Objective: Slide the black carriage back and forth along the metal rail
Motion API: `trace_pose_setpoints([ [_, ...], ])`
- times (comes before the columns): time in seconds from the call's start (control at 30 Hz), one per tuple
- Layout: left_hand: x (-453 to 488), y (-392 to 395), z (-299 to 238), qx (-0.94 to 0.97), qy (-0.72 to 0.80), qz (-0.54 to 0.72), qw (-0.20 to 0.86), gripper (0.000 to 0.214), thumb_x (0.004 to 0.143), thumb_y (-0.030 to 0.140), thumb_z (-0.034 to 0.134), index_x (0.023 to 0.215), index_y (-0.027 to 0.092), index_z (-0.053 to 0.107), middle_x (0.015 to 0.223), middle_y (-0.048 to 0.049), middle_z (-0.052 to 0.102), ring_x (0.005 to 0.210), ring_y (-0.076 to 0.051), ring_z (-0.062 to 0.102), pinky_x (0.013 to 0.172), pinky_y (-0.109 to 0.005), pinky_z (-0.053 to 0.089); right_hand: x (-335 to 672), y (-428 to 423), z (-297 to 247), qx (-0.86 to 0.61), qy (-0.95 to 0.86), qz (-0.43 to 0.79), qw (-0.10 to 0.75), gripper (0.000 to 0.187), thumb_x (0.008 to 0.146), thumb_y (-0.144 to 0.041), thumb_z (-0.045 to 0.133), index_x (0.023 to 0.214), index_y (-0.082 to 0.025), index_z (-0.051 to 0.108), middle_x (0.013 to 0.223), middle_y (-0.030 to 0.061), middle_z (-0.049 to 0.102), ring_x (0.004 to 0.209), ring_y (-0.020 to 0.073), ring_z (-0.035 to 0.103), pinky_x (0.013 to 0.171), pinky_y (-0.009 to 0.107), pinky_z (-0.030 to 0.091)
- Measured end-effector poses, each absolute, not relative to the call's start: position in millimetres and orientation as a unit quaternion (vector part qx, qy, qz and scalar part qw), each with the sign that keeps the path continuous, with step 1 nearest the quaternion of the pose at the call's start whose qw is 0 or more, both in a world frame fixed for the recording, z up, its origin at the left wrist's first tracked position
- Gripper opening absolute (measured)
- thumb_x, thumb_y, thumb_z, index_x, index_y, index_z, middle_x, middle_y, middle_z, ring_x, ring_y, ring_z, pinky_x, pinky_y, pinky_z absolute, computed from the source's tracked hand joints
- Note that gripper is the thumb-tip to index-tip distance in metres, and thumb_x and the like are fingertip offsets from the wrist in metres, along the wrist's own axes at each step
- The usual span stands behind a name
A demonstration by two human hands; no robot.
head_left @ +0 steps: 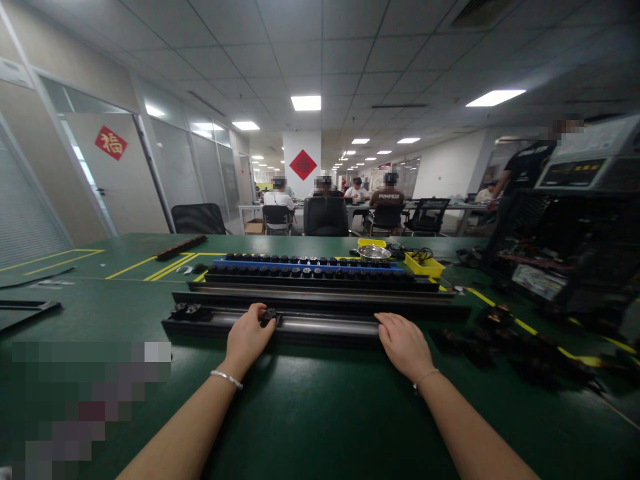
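Observation:
A long black rail (320, 325) lies across the green table (310, 413) right in front of me. My left hand (248, 337) rests on its near edge, fingers curled around a small black part (271, 315) seated in the rail. My right hand (403, 341) lies flat on the rail further right, fingers stretched out, holding nothing. Two small black parts (187, 311) sit in the rail near its left end. A second black rail (320, 297) lies parallel just behind.
Behind the rails stand rows of black parts on a blue strip (310, 265), a metal bowl (373, 252) and a yellow tray (425, 265). Dark parts (505, 340) are piled at right beside a black machine (565, 253). Several people sit at far tables.

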State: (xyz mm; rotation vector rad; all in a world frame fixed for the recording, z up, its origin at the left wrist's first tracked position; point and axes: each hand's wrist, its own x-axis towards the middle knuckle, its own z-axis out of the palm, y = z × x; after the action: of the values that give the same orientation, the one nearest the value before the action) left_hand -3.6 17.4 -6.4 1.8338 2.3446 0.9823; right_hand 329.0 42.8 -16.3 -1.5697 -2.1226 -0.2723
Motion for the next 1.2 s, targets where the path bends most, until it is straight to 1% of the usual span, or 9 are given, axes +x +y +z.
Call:
trace_pose_setpoints([
  [0.4, -1.5, 16.0, -8.3, 0.62, 0.716, 0.32, 0.004, 0.029, 0.078, 0.035, 0.052, 0.105, 0.024, 0.05, 0.099, -0.0018, 0.067, 0.093, -0.02, 0.062, 0.079, -0.03, 0.045, 329.5, 44.3, -16.9, -0.574, -0.779, -0.098, 0.233, 0.041, 0.087, -0.027, 0.031, 0.114, -0.018, 0.06, 0.117, 0.0044, 0.061, 0.111, 0.0189, 0.051, 0.098, 0.035, 0.035],
  [0.83, -2.9, 15.8, -8.0, 0.625, 0.709, 0.327, 0.019, 0.037, 0.077, 0.032, 0.052, 0.113, 0.024, 0.047, 0.099, -0.0015, 0.067, 0.093, -0.021, 0.062, 0.081, -0.033, 0.045, 328.8, 43.3, -16.5, -0.578, -0.775, -0.097, 0.235, 0.041, 0.087, -0.027, 0.031, 0.114, -0.017, 0.06, 0.117, 0.0052, 0.061, 0.111, 0.0188, 0.051, 0.098, 0.036, 0.035],
  [1.2, -3.1, 15.7, -8.4, 0.639, 0.691, 0.338, 0.012, 0.035, 0.077, 0.028, 0.053, 0.111, 0.022, 0.05, 0.099, -0.0023, 0.068, 0.097, -0.021, 0.06, 0.088, -0.034, 0.043, 329.9, 45.1, -17.9, -0.574, -0.779, -0.099, 0.23, 0.042, 0.087, -0.026, 0.03, 0.115, -0.017, 0.06, 0.117, 0.005, 0.061, 0.111, 0.0183, 0.051, 0.098, 0.035, 0.035],
])
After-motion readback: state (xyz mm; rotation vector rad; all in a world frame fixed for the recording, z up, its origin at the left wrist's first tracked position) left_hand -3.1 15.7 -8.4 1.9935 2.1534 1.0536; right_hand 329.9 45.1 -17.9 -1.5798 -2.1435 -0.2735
